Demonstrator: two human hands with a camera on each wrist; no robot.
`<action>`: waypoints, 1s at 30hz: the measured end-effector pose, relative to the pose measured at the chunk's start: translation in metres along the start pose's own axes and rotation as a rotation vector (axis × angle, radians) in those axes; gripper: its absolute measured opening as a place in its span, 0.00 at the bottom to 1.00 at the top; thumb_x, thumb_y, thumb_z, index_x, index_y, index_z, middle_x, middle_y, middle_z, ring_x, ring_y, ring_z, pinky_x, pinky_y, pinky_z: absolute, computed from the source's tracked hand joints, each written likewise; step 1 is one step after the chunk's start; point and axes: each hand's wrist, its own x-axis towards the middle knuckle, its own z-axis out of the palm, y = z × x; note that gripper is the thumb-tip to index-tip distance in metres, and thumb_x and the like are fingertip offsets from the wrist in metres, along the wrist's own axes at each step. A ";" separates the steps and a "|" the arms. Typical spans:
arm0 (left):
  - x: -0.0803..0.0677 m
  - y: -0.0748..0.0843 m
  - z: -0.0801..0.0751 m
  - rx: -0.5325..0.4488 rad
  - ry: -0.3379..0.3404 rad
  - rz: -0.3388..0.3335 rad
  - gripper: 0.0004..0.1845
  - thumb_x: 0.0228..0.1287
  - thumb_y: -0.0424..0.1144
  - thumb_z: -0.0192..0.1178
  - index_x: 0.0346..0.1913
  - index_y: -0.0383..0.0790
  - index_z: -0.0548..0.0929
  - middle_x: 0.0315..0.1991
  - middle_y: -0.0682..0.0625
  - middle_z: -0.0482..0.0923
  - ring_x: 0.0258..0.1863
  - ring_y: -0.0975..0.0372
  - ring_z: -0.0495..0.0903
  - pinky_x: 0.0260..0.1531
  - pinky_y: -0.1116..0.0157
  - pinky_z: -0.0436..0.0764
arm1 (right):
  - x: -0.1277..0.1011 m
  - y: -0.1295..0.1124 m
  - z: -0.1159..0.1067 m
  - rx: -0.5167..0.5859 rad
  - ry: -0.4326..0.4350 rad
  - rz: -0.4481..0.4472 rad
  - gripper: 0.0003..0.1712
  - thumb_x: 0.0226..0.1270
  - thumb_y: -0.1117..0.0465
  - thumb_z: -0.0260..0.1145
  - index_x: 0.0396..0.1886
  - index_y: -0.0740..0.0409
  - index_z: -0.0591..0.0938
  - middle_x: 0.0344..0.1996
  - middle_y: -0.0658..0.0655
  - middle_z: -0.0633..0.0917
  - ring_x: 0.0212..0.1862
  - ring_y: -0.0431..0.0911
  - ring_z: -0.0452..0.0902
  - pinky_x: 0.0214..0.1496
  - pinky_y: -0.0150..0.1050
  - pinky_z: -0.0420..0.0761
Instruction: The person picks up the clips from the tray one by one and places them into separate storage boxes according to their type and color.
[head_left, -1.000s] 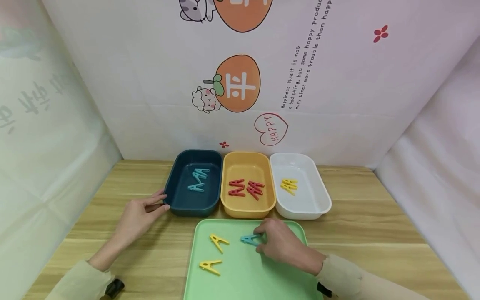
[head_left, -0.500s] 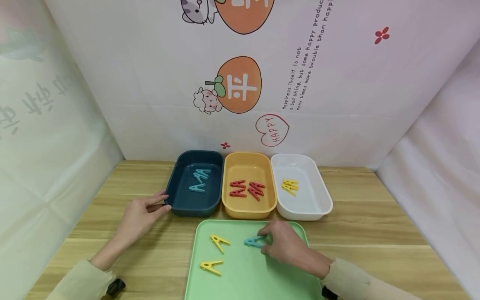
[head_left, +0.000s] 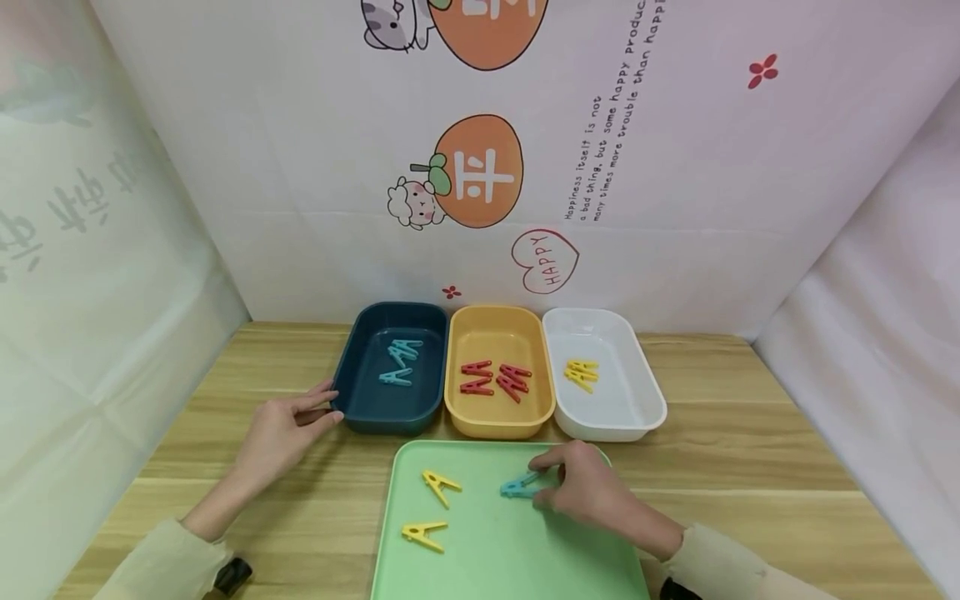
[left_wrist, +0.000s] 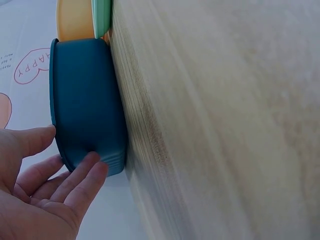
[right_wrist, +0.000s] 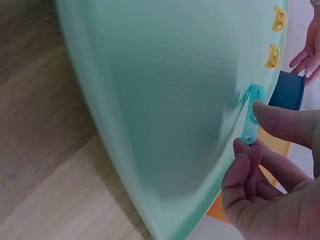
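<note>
My right hand pinches a light blue clothes peg on the green tray; the right wrist view shows thumb and fingertips closed on the blue peg, its tip touching the tray. Two yellow pegs lie on the tray's left half. My left hand rests with straight fingers against the left end of the dark blue bin; the left wrist view shows fingertips touching the bin wall.
Three bins stand in a row behind the tray: the dark blue one with blue pegs, an orange bin with red pegs, a white bin with yellow pegs. Printed backdrop walls enclose the wooden table.
My right hand has drawn the blue peg slightly right and toward me across the tray. The left hand stays at the blue bin.
</note>
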 end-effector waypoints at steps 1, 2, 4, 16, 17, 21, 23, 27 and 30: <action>0.000 0.000 0.000 -0.002 -0.001 -0.001 0.21 0.71 0.35 0.71 0.61 0.27 0.85 0.68 0.35 0.76 0.48 0.49 0.90 0.40 0.65 0.89 | -0.001 0.000 -0.001 0.005 0.002 0.007 0.19 0.48 0.69 0.86 0.43 0.60 0.93 0.35 0.49 0.90 0.27 0.41 0.73 0.25 0.33 0.74; 0.000 0.000 0.000 -0.005 -0.001 -0.003 0.21 0.71 0.35 0.71 0.61 0.27 0.85 0.68 0.35 0.76 0.48 0.49 0.89 0.40 0.64 0.89 | -0.002 0.001 -0.002 0.011 0.005 0.014 0.19 0.48 0.69 0.86 0.43 0.60 0.93 0.35 0.50 0.90 0.26 0.41 0.74 0.24 0.33 0.74; 0.000 0.000 0.000 -0.009 -0.003 -0.008 0.21 0.71 0.35 0.71 0.62 0.27 0.85 0.69 0.35 0.76 0.48 0.49 0.89 0.40 0.64 0.89 | -0.003 0.002 -0.003 0.025 0.011 0.026 0.19 0.48 0.68 0.86 0.43 0.60 0.93 0.36 0.50 0.90 0.26 0.41 0.74 0.24 0.33 0.74; 0.000 0.001 0.000 -0.022 -0.003 -0.022 0.21 0.71 0.34 0.71 0.62 0.26 0.84 0.69 0.35 0.75 0.48 0.49 0.89 0.40 0.65 0.89 | -0.008 0.005 -0.017 0.095 0.026 0.022 0.19 0.51 0.65 0.86 0.45 0.61 0.93 0.31 0.51 0.89 0.27 0.44 0.71 0.24 0.32 0.70; 0.000 0.001 0.001 -0.022 -0.003 -0.023 0.21 0.71 0.34 0.71 0.62 0.26 0.84 0.69 0.35 0.75 0.48 0.49 0.89 0.40 0.65 0.89 | -0.008 0.005 -0.018 0.101 0.029 0.026 0.19 0.51 0.64 0.86 0.45 0.61 0.93 0.29 0.50 0.88 0.26 0.43 0.70 0.24 0.31 0.69; 0.000 0.000 0.001 -0.022 -0.001 -0.025 0.21 0.71 0.34 0.71 0.62 0.26 0.84 0.69 0.34 0.75 0.48 0.48 0.89 0.40 0.65 0.89 | -0.009 0.002 -0.025 0.121 0.040 0.054 0.19 0.51 0.64 0.86 0.45 0.60 0.94 0.21 0.49 0.81 0.25 0.41 0.66 0.23 0.31 0.65; 0.000 0.000 0.001 -0.021 -0.001 -0.024 0.21 0.71 0.33 0.71 0.62 0.26 0.84 0.69 0.34 0.75 0.48 0.48 0.89 0.40 0.65 0.89 | -0.010 0.001 -0.028 0.125 0.046 0.068 0.19 0.51 0.63 0.87 0.45 0.59 0.94 0.20 0.47 0.78 0.25 0.41 0.66 0.24 0.31 0.65; 0.000 0.000 0.002 -0.018 0.003 -0.015 0.20 0.71 0.32 0.71 0.61 0.25 0.84 0.68 0.34 0.75 0.48 0.48 0.89 0.40 0.65 0.89 | -0.009 -0.003 -0.036 0.129 0.059 0.085 0.19 0.51 0.62 0.87 0.45 0.58 0.94 0.15 0.47 0.68 0.24 0.40 0.63 0.24 0.31 0.62; 0.000 0.000 0.002 -0.015 0.006 -0.012 0.20 0.71 0.32 0.71 0.61 0.25 0.85 0.68 0.34 0.76 0.48 0.48 0.89 0.41 0.65 0.89 | -0.008 -0.006 -0.041 0.131 0.073 0.088 0.19 0.51 0.62 0.87 0.44 0.57 0.94 0.15 0.46 0.67 0.23 0.40 0.62 0.24 0.31 0.62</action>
